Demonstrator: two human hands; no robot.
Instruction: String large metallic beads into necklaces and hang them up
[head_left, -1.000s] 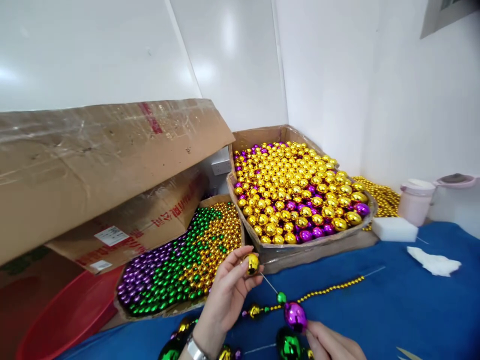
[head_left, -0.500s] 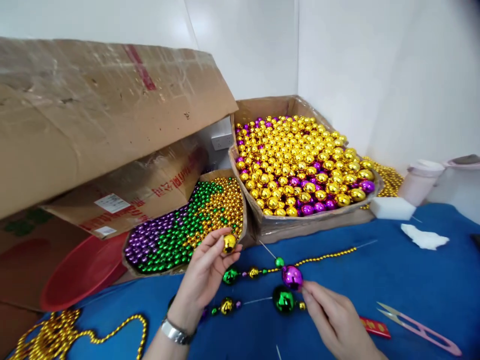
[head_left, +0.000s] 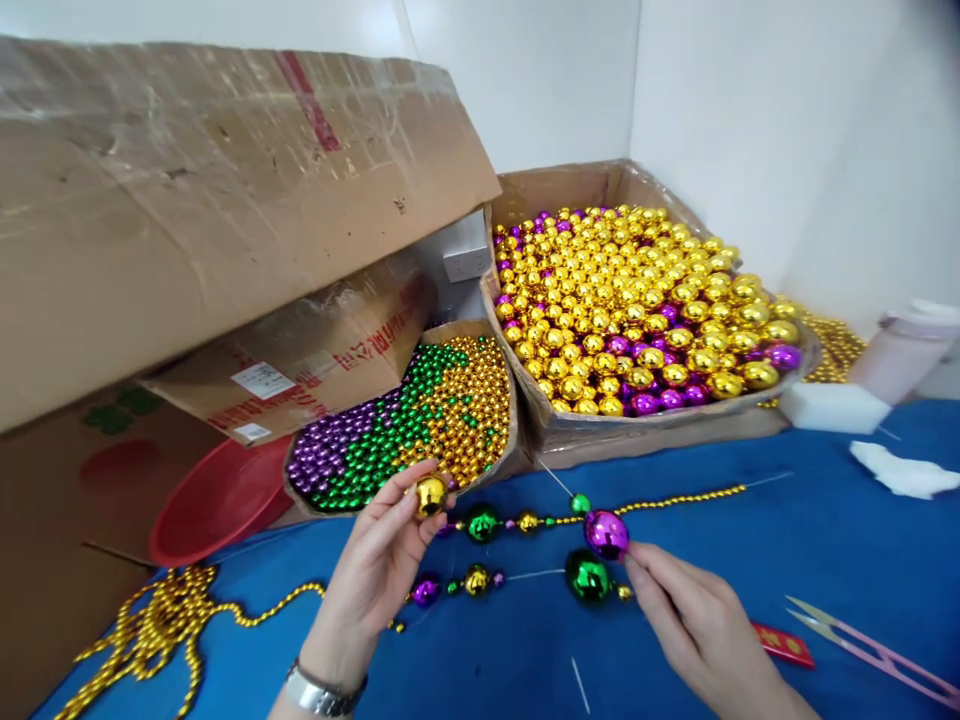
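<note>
"Purple bead (head_left: 606, 534), where is it?"

"Lower right of centre, where thumb and fingers of the right hand (head_left: 694, 605) pinch its right end. A small green bead (head_left: 580, 503) sits just by its upper left, on a thin wire (head_left: 553, 477) slanting up."

"And the left hand (head_left: 375, 560)?"

"Lower centre-left, thumb and fingertips pinching a shiny gold bead (head_left: 430, 496), in front of the carton (head_left: 516, 438) of small beads (head_left: 397, 430)."

"What lies near them?"

"Just below the purple bead, a large green bead (head_left: 588, 577) on the blue cloth (head_left: 495, 670); at the lower right edge, pink-handled thread snips (head_left: 844, 632)."
</note>
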